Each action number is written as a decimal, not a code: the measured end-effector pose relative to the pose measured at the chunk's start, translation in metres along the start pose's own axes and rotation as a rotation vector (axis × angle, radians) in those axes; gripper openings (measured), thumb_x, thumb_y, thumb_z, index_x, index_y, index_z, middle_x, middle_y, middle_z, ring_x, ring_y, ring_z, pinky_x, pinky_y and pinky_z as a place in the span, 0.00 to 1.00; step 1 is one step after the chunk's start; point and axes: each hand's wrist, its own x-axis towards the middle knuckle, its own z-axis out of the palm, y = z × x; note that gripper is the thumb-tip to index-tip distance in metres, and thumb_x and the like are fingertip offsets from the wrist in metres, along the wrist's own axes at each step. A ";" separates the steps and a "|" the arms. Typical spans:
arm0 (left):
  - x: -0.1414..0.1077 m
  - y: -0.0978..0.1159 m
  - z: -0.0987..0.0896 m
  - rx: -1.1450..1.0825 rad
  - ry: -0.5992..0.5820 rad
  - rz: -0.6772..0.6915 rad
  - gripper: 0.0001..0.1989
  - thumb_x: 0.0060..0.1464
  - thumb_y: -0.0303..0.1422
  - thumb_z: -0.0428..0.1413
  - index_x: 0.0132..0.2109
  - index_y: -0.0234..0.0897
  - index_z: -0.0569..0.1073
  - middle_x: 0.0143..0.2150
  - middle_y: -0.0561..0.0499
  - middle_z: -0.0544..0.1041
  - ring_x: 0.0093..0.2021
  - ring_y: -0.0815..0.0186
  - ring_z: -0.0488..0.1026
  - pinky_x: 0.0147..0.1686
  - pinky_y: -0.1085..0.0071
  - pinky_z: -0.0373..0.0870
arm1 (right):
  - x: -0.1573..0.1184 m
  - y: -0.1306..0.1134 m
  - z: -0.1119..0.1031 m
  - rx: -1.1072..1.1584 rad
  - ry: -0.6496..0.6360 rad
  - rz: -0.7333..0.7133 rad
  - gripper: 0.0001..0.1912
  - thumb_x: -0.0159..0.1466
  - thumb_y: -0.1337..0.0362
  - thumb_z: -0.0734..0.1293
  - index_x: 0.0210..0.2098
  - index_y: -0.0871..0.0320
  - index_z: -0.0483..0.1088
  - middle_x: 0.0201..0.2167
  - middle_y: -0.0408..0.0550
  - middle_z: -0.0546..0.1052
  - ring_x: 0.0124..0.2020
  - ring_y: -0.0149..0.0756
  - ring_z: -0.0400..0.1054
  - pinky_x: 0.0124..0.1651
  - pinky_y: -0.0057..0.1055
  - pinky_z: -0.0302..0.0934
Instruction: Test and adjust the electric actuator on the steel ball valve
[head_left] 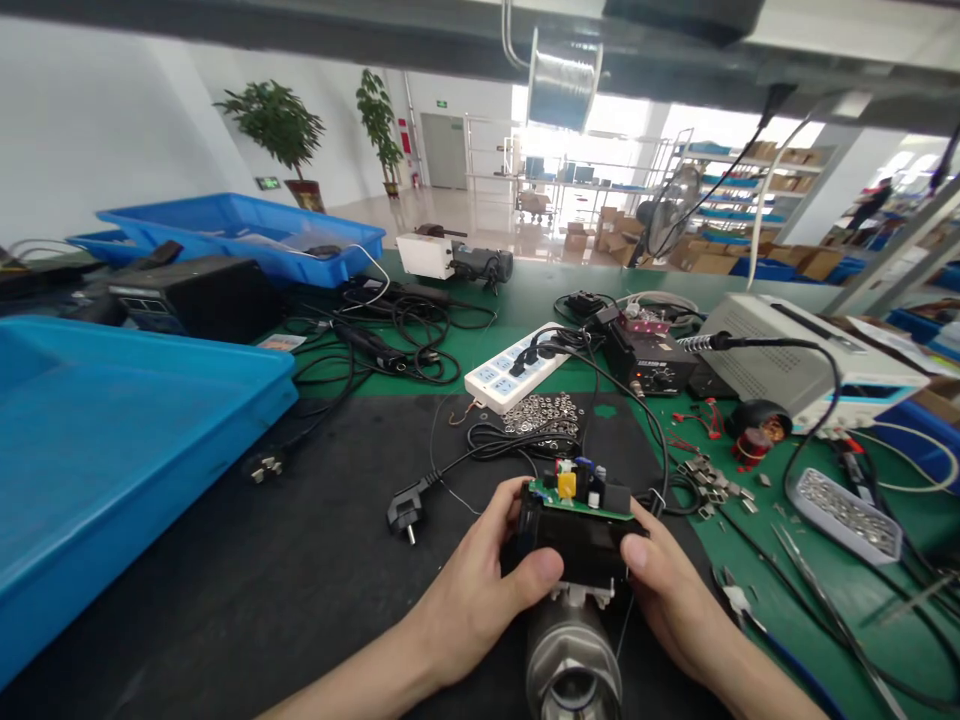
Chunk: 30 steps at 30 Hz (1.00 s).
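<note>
Head view, looking down at my two hands over a black mat [247, 580] on the green bench. My left hand [469, 590] and right hand [671, 590] clasp a black actuator housing [574, 545] from either side — fingers pressed against its walls, left thumb laid across its front face. A green circuit board [577, 495] with a yellow component sits in the open top of the housing. Beneath it, a metal valve body [574, 660] points toward me, its bore visible. Just beyond the housing lies a pile of small metal washers [544, 412], beside a white power strip [514, 372]. A black plug [403, 512] rests on the mat, left of my hands. A soldering station [649, 362] stands farther back on the right — a large blue tray [112, 460] fills the left side.
</note>
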 end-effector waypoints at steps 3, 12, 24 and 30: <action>0.000 -0.001 0.001 0.026 0.016 0.009 0.40 0.52 0.57 0.65 0.64 0.39 0.67 0.54 0.41 0.79 0.62 0.46 0.72 0.65 0.52 0.70 | 0.000 0.000 0.000 0.013 -0.058 -0.008 0.35 0.63 0.42 0.71 0.63 0.52 0.69 0.51 0.53 0.79 0.38 0.46 0.73 0.37 0.36 0.64; 0.000 -0.005 0.003 0.030 0.028 0.031 0.41 0.52 0.58 0.65 0.64 0.38 0.68 0.54 0.41 0.79 0.62 0.46 0.72 0.64 0.52 0.71 | -0.001 0.001 -0.004 0.004 -0.116 -0.017 0.36 0.65 0.40 0.69 0.66 0.52 0.65 0.53 0.54 0.78 0.39 0.43 0.70 0.35 0.35 0.62; -0.003 -0.016 0.002 0.027 0.066 0.068 0.40 0.53 0.56 0.66 0.65 0.41 0.68 0.57 0.42 0.78 0.63 0.46 0.72 0.65 0.52 0.70 | -0.004 0.002 0.003 0.006 -0.034 -0.003 0.38 0.62 0.38 0.70 0.65 0.50 0.68 0.50 0.53 0.79 0.35 0.44 0.71 0.32 0.35 0.61; -0.001 -0.017 0.002 0.020 0.067 0.061 0.40 0.53 0.55 0.66 0.65 0.39 0.67 0.56 0.42 0.78 0.63 0.45 0.71 0.65 0.52 0.70 | -0.002 0.001 -0.002 -0.030 -0.078 0.027 0.37 0.64 0.38 0.69 0.65 0.50 0.67 0.46 0.51 0.80 0.33 0.43 0.71 0.34 0.35 0.63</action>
